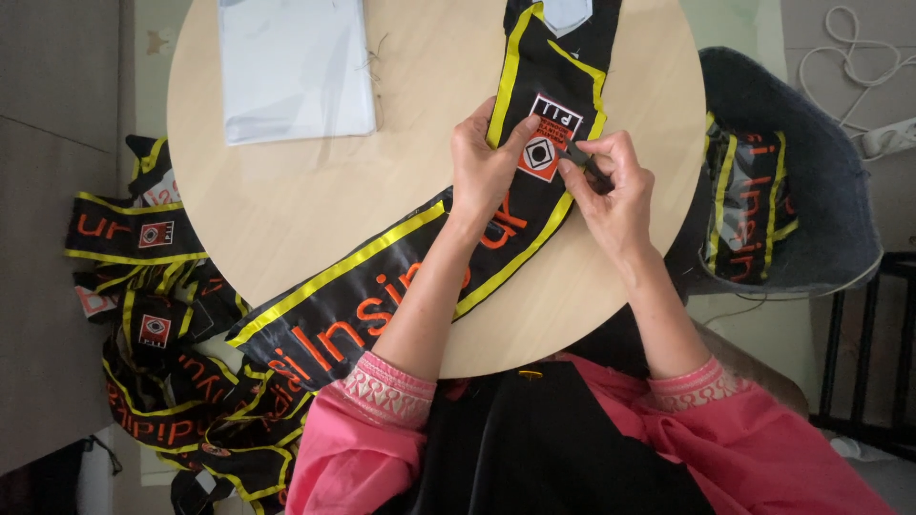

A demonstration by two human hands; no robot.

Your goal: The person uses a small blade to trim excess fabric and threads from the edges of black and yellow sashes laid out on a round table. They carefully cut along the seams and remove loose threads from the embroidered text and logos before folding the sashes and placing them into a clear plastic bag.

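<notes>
Left hand [487,167] presses flat on the black, yellow-edged sash [382,286]; right hand [611,186] pinches a small dark tool [584,162].

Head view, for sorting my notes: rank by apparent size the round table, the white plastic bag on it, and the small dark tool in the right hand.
1. Round table, by far largest.
2. White plastic bag, partly cut off at the top edge.
3. Small dark tool in the right hand, smallest.

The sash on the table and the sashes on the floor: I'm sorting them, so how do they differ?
The sash on the table lies flat and stretched out; the sashes on the floor are heaped and crumpled. The left hand presses the table sash while the right hand holds a small dark tool at its emblem; nobody touches the floor sashes. Both are black with yellow edging and orange lettering.
</notes>
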